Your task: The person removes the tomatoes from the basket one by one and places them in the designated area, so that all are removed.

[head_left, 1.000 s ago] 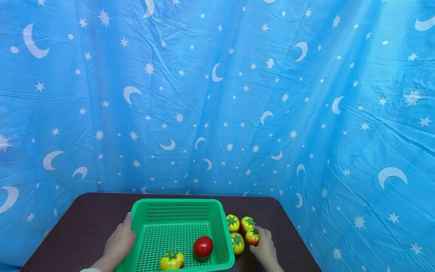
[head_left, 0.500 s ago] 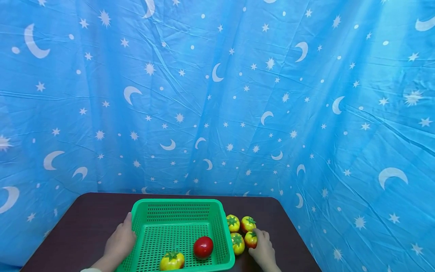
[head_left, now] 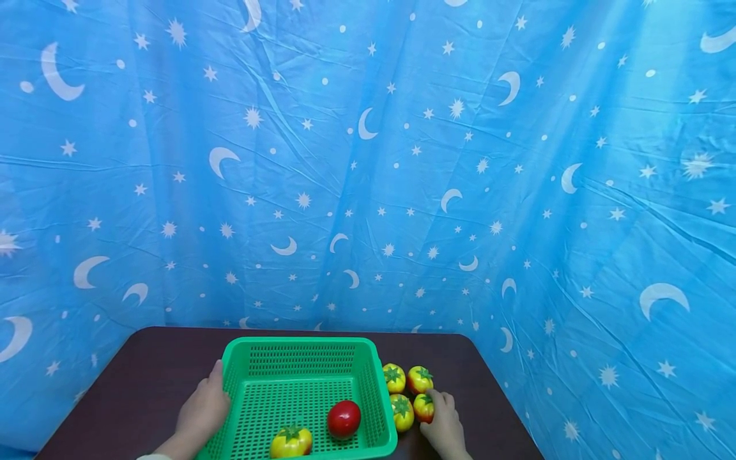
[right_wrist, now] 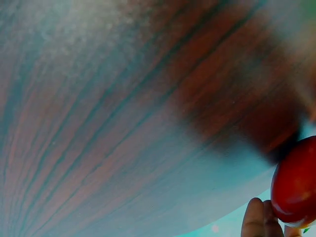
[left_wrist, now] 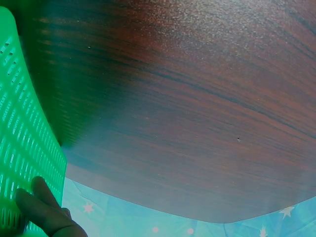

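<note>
My left hand (head_left: 204,407) rests against the left side of a green plastic basket (head_left: 299,454); its fingers (left_wrist: 43,213) lie along the outer wall. Inside the basket are a yellow tomato (head_left: 291,442) with a green leafy top and a red one (head_left: 344,419). Right of the basket, my right hand (head_left: 445,427) grips a yellow-and-red tomato (head_left: 424,407), its calyx partly hidden by the fingers. In the right wrist view, fingertips (right_wrist: 254,217) touch the red underside of that held tomato (right_wrist: 296,180).
Beside the held tomato sit three more: one at the back left (head_left: 394,377), one at the back right (head_left: 420,379) and one near the basket wall (head_left: 402,412). All stand on a dark wood table (head_left: 167,364). A blue star-and-moon curtain (head_left: 368,191) hangs behind.
My right hand has shifted slightly left and toward me with its tomato, which now stands apart from the back right one. Left hand and basket have stayed put.
</note>
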### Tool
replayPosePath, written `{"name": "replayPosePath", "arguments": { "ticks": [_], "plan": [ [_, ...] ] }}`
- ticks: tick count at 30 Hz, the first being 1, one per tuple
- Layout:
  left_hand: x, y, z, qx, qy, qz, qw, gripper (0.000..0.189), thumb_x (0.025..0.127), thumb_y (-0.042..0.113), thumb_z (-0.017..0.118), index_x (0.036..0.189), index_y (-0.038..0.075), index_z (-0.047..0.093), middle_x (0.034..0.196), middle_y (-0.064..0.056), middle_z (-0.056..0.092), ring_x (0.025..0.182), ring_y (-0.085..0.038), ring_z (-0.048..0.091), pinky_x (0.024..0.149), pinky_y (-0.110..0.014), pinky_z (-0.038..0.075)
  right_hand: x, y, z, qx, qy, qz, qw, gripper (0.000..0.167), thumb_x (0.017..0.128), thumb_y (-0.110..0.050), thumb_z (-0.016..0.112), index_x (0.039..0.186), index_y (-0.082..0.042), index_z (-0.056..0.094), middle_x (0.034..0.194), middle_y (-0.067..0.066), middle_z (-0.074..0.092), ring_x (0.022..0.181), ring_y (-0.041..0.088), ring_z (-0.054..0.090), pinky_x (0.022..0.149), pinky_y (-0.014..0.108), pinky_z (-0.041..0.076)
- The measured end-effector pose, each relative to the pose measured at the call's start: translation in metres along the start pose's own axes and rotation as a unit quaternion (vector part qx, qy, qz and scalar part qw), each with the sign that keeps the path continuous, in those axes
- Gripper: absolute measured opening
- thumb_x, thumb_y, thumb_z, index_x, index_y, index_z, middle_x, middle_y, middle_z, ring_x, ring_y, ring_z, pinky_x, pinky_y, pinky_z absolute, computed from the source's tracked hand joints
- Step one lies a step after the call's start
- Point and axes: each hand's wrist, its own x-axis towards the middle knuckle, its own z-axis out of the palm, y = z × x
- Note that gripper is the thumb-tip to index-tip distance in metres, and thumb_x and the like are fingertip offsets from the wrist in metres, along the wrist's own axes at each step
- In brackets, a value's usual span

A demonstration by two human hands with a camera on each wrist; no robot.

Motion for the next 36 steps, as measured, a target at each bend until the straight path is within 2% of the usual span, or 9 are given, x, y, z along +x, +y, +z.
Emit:
{"name": "replayPosePath", "arguments": {
  "ticks": [15,21,32,36],
  "plan": [
    [-0.0016,0.0002,-0.0002,-0.003,-0.003,0.002,1.0000,0.072,0.095,0.003,0.047,0.155,-0.013,0.010,0.128,-0.039,0.050,0.100,-0.045,0.061,0.067,-0.047,0.051,-0.0032,-0.0008,0.0016,0.014,-0.002,0.003,0.9999,0.062,0.069,0.003,0.083,0.126,-0.005,0.061,0.123,0.027,0.048,0.101,0.041,0.057,0.083,0.058,0.051],
    [-0.0014,0.0009,-0.0003,-0.002,0.002,0.002,1.0000,0.072,0.095,0.003,0.046,0.155,-0.013,0.010,0.126,-0.039,0.051,0.095,-0.041,0.063,0.065,-0.045,0.050,-0.0025,-0.0001,0.0026,0.021,-0.001,0.006,0.9998,0.062,0.069,0.003,0.082,0.126,-0.005,0.060,0.123,0.027,0.048,0.102,0.041,0.057,0.084,0.058,0.052],
    [-0.0007,0.0001,0.0004,0.000,0.003,0.003,1.0000,0.072,0.095,0.003,0.047,0.154,-0.013,0.010,0.128,-0.039,0.050,0.102,-0.047,0.061,0.068,-0.047,0.051,-0.0037,0.0037,0.0020,0.018,-0.016,0.005,0.9997,0.065,0.071,-0.001,0.083,0.131,-0.004,0.057,0.127,0.031,0.048,0.105,0.046,0.058,0.084,0.060,0.052],
    [0.0001,-0.0002,0.0006,0.001,0.002,0.002,1.0000,0.072,0.095,0.002,0.048,0.154,-0.013,0.010,0.129,-0.039,0.050,0.100,-0.046,0.061,0.067,-0.046,0.051,-0.0041,0.0039,0.0010,0.018,-0.026,0.006,0.9995,0.068,0.072,-0.002,0.083,0.134,-0.005,0.056,0.129,0.032,0.048,0.107,0.048,0.057,0.083,0.060,0.052]
  ]
}}
